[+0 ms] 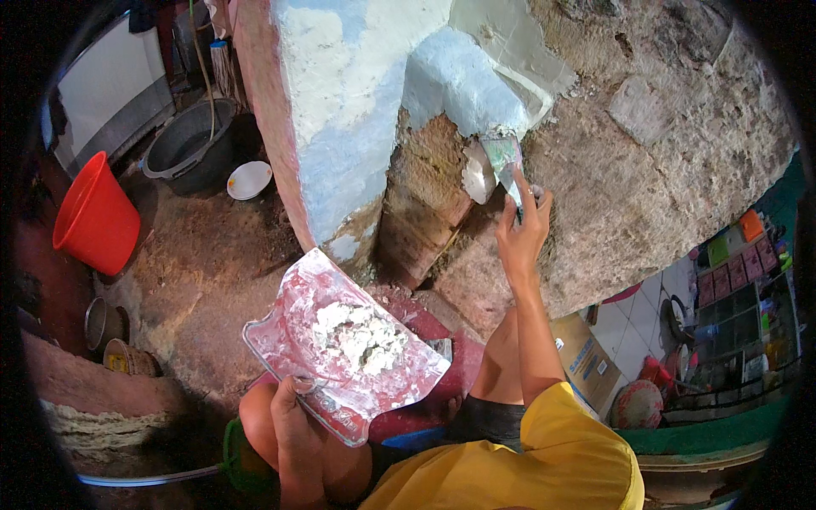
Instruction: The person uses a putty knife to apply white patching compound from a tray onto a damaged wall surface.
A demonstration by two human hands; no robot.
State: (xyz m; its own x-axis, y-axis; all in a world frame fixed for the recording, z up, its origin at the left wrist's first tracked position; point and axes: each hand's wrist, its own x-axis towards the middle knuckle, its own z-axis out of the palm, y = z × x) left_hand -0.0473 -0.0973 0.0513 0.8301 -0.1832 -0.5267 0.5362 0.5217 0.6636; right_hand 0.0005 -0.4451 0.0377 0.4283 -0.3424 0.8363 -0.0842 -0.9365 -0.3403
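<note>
Our right hand (523, 228) pinches a scraper (502, 155), our left hand (293, 410) a board's edge (330, 416); likely we're spreading paste (361, 337), which needs flat pushes next.

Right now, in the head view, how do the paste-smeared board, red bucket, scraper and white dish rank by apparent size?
1. Paste-smeared board, largest, though nearness to the camera may inflate it
2. Red bucket
Unranked, smallest: scraper and white dish; fingers partly hide the scraper.
</note>
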